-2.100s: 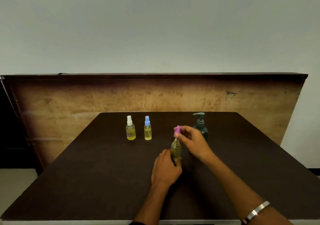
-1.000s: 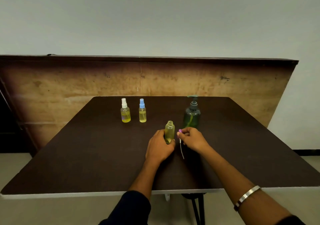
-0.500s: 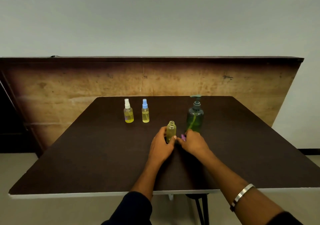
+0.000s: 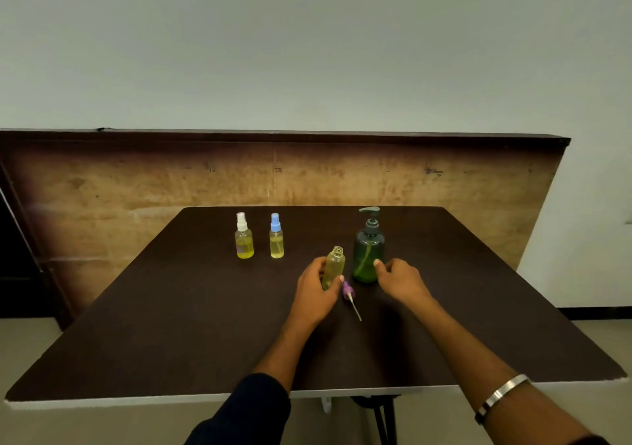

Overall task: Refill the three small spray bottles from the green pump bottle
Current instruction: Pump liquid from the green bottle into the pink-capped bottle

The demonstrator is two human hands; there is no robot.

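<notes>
Open bottle steadied, pump bottle about to be taken.

My left hand [image 4: 316, 290] held the uncapped spray bottle [image 4: 333, 266] upright in a curled grip near the middle of the surface [image 4: 171, 325], so it would not tip during filling. Its purple spray cap [image 4: 349, 290] lay just beside it. My right hand [image 4: 398, 278], grip loose and holding nothing, reached for the green pump bottle [image 4: 368, 249], thumb touching it. The white-capped bottle [image 4: 244, 237] and blue-capped bottle [image 4: 276, 237] stood capped toward the far edge.

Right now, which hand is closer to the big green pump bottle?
Right. The right hand reaches its side, thumb at the green pump bottle; the left hand grips the open spray bottle beside it.
</notes>
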